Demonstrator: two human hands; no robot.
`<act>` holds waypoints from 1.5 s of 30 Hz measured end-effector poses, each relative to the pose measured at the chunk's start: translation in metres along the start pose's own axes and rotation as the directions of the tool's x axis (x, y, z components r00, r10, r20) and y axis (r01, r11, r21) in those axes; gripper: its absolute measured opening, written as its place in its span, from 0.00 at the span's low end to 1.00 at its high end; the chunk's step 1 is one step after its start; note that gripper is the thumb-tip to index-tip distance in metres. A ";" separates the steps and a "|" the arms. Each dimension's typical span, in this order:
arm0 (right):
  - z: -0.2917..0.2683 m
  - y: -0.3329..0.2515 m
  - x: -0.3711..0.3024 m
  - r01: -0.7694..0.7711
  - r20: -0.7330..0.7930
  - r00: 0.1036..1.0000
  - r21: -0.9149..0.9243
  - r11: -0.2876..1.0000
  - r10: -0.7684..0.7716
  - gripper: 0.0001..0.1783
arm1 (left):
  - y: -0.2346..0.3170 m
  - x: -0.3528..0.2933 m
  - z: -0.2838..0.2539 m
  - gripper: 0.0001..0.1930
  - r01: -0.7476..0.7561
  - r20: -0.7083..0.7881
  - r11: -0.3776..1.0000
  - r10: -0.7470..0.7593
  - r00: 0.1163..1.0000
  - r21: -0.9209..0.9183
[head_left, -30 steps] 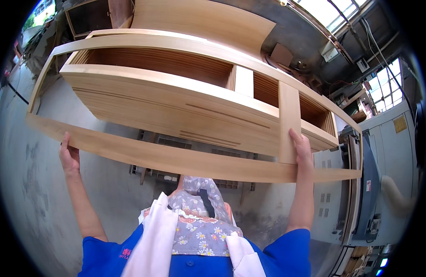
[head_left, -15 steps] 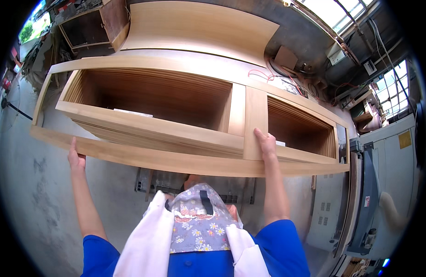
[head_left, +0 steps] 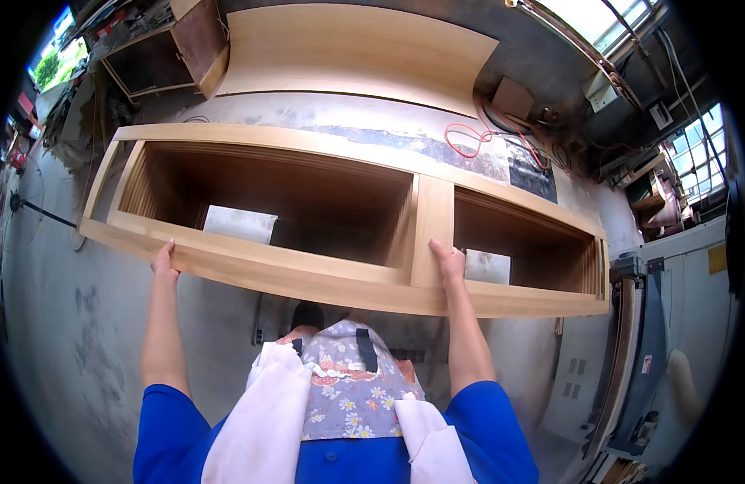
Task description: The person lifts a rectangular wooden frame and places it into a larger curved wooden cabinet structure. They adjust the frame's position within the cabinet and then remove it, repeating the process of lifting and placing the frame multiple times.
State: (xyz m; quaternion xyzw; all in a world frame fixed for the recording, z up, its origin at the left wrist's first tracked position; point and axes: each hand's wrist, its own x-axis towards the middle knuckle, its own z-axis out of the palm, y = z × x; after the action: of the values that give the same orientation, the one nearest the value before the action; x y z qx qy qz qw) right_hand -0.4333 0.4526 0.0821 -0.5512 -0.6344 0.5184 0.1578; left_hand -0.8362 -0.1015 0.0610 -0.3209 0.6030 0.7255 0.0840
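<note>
In both hands, a pale wooden frame (head_left: 324,278) lies over a stack of similar frames (head_left: 127,179); contact unconfirmed. Left hand (head_left: 164,260) clamped on its front rail; right hand (head_left: 450,263) clamped on its cross rail. Judged: placement over the stack largely done; flush alignment outstanding, the end left of the left hand overhanging. Larger compartment (head_left: 308,181) ahead of the left hand, smaller compartment (head_left: 521,222) right of the right hand: one pale patch visible in each, nature undetermined.
</note>
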 end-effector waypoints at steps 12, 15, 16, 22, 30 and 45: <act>0.012 0.031 0.046 -0.068 -0.045 0.997 -0.029 0.997 0.067 0.27 | -0.032 0.021 0.041 0.22 0.150 -0.113 0.987 -0.143 0.983 0.059; 0.014 0.032 0.047 -0.089 -0.018 0.996 -0.004 0.996 0.089 0.28 | -0.036 0.023 0.037 0.23 0.142 -0.059 0.989 -0.139 0.988 0.044; 0.013 0.033 0.048 -0.097 -0.004 0.995 0.011 0.995 0.097 0.29 | -0.034 0.019 0.041 0.25 0.155 -0.079 0.984 -0.149 0.986 0.082; -0.034 -0.069 0.026 -0.049 -0.288 0.932 -0.705 0.707 -0.222 0.39 | -0.013 -0.017 0.021 0.42 -0.300 0.103 0.284 0.547 0.831 0.911; 0.035 -0.056 -0.015 -0.148 -0.119 0.989 -0.824 0.547 0.088 0.69 | -0.040 -0.120 0.077 0.57 -0.820 0.906 -0.511 -0.167 0.389 0.258; 0.045 -0.021 0.004 -0.138 -0.123 0.990 -0.794 0.592 0.066 0.66 | -0.070 -0.085 0.095 0.16 -0.888 0.997 -0.459 -0.073 0.035 -0.003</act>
State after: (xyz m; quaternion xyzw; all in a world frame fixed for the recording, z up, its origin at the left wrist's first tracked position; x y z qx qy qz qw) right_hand -0.4803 0.4373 0.0797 -0.6191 -0.7598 0.1648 -0.1104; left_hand -0.7689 0.0275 0.0576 0.5672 0.8211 0.0487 0.0413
